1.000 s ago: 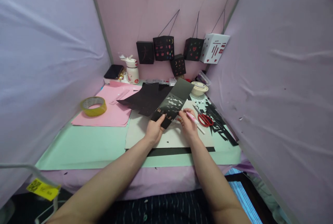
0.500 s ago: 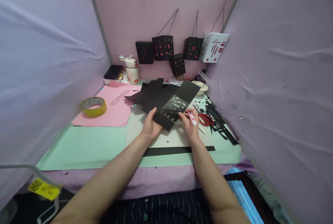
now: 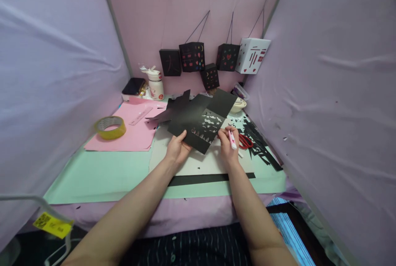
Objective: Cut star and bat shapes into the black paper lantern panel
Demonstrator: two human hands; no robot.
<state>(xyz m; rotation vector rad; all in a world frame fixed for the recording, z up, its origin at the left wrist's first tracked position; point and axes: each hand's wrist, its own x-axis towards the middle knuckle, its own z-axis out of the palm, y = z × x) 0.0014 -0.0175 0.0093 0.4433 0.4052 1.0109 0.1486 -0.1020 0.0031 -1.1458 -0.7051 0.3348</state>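
A black card point(image 3: 198, 105) with cut-out clouds, stars and small tree-like shapes is raised and tilted above the pale board point(image 3: 198, 167). My left hand point(image 3: 178, 150) grips its lower left edge, thumb on top and fingers beneath. At the card's right edge is my right hand point(image 3: 229, 144), closed round a pink-and-white pen-shaped tool point(image 3: 232, 140); its tip is hidden. Fingertips of the right hand lie close to the card's edge, and I cannot tell whether they touch it. Red-handled scissors point(image 3: 246, 141) lie just right of that hand.
Black paper scraps point(image 3: 258, 144) cover the right side. Pink sheets point(image 3: 139, 134) bear a ruler point(image 3: 140, 116) and a yellow tape roll point(image 3: 110, 128). A white bottle point(image 3: 156, 84) and a phone point(image 3: 134, 86) stand behind. Several decorated paper lanterns point(image 3: 192, 57) hang at the back wall.
The black card has turned and opened out, showing a wider panel on the left. My right hand has shifted slightly right, to the card's edge, still holding the pink-and-white tool.
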